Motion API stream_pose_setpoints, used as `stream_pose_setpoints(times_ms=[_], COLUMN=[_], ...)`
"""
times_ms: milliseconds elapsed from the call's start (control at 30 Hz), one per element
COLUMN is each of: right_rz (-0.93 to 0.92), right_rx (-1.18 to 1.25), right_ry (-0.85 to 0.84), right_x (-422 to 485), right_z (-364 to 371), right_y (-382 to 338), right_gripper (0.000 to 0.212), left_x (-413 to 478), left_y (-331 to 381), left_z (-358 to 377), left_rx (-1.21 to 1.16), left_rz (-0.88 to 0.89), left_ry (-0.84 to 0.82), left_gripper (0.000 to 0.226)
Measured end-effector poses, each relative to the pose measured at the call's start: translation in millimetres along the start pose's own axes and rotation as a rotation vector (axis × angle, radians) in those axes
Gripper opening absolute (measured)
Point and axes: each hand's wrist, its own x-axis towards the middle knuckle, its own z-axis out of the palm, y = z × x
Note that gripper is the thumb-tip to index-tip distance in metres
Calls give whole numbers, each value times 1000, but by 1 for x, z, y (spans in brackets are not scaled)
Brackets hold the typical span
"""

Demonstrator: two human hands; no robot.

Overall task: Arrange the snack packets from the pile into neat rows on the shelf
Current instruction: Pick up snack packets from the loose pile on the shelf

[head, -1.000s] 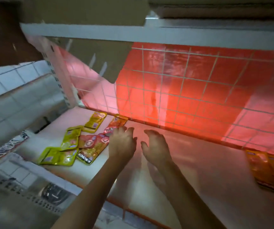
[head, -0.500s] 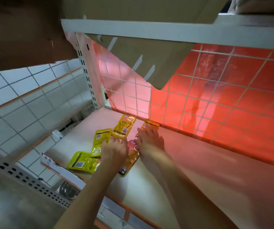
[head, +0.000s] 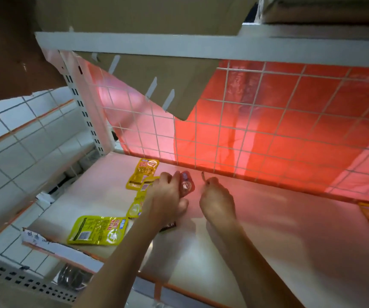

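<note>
The job looks barely begun: yellow packets (head: 98,230) lie scattered at the left end of the shelf (head: 268,230). The left hand (head: 168,196) grips a red packet (head: 185,182); the right hand (head: 218,201) pinches something too blurred to name.

Retail shop interior: white metal display shelving with a slotted upright (head: 83,112) and wire-grid back panel (head: 257,134) beyond the hands, snack packets (head: 96,230) left of them, white tiled wall (head: 12,138) farther left.
</note>
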Motion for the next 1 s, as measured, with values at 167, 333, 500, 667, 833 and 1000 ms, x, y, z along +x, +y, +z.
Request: stream_pose_setpoints(times_ms=[167, 333, 500, 667, 833, 1000], right_rz=[235, 258, 178, 229, 300, 283], right_rx=[701, 1022, 935, 950, 958, 1090], right_ry=[162, 163, 317, 588, 745, 852], right_x=[-21, -51, -95, -149, -216, -270], right_z=[-41, -82, -138, -195, -258, -306], right_y=[42, 97, 160, 237, 321, 394], right_gripper=[23, 48, 46, 42, 28, 13], left_x=[6, -5, -29, -69, -123, -164], left_y=[57, 126, 200, 283, 379, 476], left_z=[0, -1, 6, 12, 33, 53], left_rx=[-683, -1474, -1563, -1515, -1490, -1528], left_rz=[-67, -360, -290, -182, -134, -99], left_ry=[-79, -359, -484, -485, -434, -514], left_gripper=[36, 15, 18, 29, 23, 21])
